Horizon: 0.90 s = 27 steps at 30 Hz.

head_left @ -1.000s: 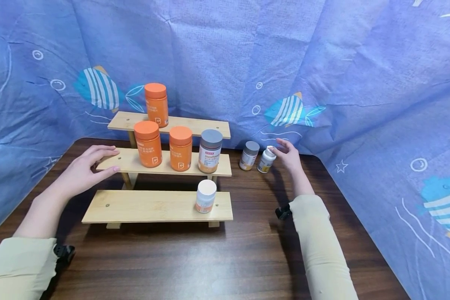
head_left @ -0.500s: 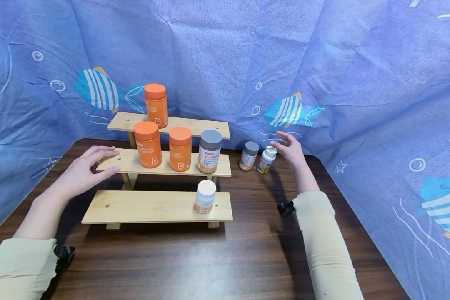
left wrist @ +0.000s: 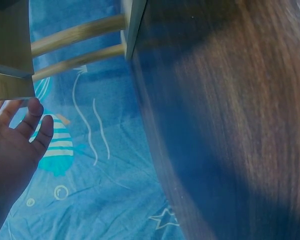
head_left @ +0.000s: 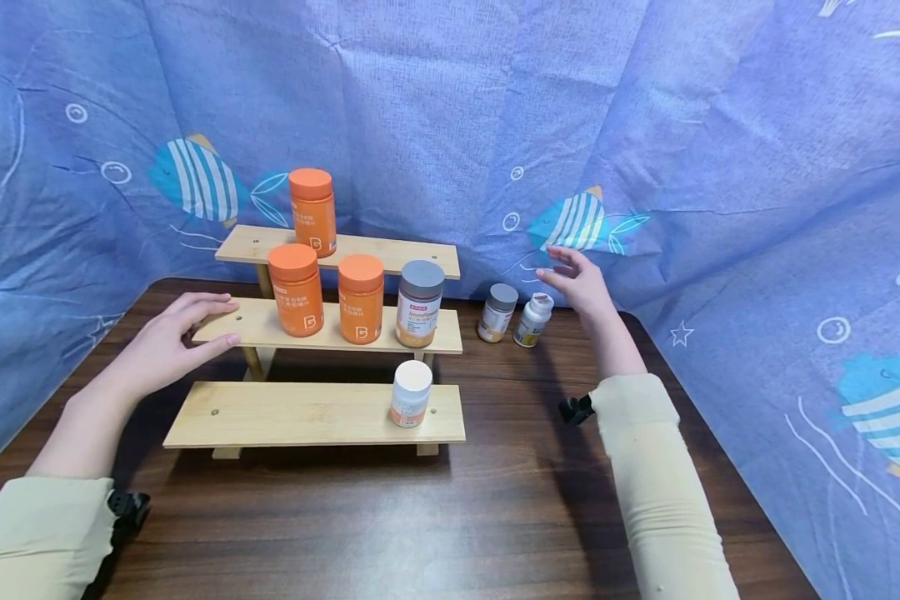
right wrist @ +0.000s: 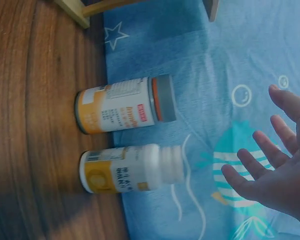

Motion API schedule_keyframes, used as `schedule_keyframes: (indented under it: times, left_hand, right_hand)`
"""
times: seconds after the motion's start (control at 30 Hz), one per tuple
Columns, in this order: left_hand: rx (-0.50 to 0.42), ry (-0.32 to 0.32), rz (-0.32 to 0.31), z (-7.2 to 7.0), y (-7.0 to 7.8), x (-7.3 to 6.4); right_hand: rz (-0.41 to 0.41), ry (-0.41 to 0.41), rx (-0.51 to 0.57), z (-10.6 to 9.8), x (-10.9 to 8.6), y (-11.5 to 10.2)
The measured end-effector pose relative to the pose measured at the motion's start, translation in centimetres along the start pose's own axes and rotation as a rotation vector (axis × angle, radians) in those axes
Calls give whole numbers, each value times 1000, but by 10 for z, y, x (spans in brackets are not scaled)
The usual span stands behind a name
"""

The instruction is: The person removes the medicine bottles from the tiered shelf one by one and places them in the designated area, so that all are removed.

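My left hand [head_left: 168, 342] grips the left end of the middle board of a three-tier wooden display stand [head_left: 315, 412], with the thumb at its front edge. In the left wrist view, curled fingers [left wrist: 32, 112] meet the board's end; the thumb is hidden. My right hand [head_left: 581, 287] hovers with parted fingers, holding nothing, above and right of a white pill bottle [head_left: 532, 321]. That bottle stands upright on the table, beside a grey-capped supplement bottle [head_left: 497, 313]. The right wrist view shows a gap between the fingers and the white bottle's cap [right wrist: 172, 164].
Orange bottles stand on the top board [head_left: 390, 250] and middle board; one is the orange bottle [head_left: 296, 292]. A larger grey-capped bottle [head_left: 420, 304] is at the middle board's right. Below it stands a small white bottle [head_left: 411, 396]. Blue cloth [head_left: 435, 108] hangs behind the dark table [head_left: 330, 533].
My right hand has moved up and away from the white pill bottle, where its fingers were close to the cap. The left hand and the bottles stay in place.
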<state>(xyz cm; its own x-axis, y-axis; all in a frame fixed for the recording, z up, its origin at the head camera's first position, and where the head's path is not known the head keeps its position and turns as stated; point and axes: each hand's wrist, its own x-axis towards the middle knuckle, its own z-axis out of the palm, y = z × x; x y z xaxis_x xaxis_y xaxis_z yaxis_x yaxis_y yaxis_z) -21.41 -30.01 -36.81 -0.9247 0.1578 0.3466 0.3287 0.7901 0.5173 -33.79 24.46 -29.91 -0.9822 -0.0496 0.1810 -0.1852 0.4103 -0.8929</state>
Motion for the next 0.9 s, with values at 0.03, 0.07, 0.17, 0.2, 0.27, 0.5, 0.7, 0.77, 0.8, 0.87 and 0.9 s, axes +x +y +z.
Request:
schedule_keyframes:
  times: [0.03, 0.07, 0.17, 0.2, 0.27, 0.5, 0.7, 0.77, 0.8, 0.87, 0.9]
  left_hand:
    - [0, -1, -2, 0, 0, 0]
    - [1, -2, -4, 0, 0, 0]
    - [3, -2, -6, 0, -1, 0]
    - [4, -2, -6, 0, -1, 0]
    - [4, -2, -5, 0, -1, 0]
    - [2, -3, -3, 1, 0, 0]
    - [-8, -9, -4, 1, 1, 1]
    - [-15, -11, -7, 1, 1, 1]
    - [-18, -11, -8, 1, 0, 1]
    - [-22, -12, -12, 1, 0, 0]
    - [-22, -12, -14, 1, -1, 0]
  right_hand:
    - [0, -10, -7, 0, 0, -3]
    - [1, -18, -11, 0, 0, -5]
    - [-5, -38, -12, 0, 1, -13]
    - [-9, -44, -15, 0, 2, -16]
    - [-19, -54, -14, 0, 2, -20]
    - [-51, -73, -27, 0, 6, -36]
    - [-64, -91, -45, 1, 8, -53]
    - [-75, -102, -50, 3, 6, -63]
    - [-80, -106, -49, 4, 6, -66]
    - [-100, -115, -40, 6, 6, -72]
    - [-107, -119, -38, 7, 6, -75]
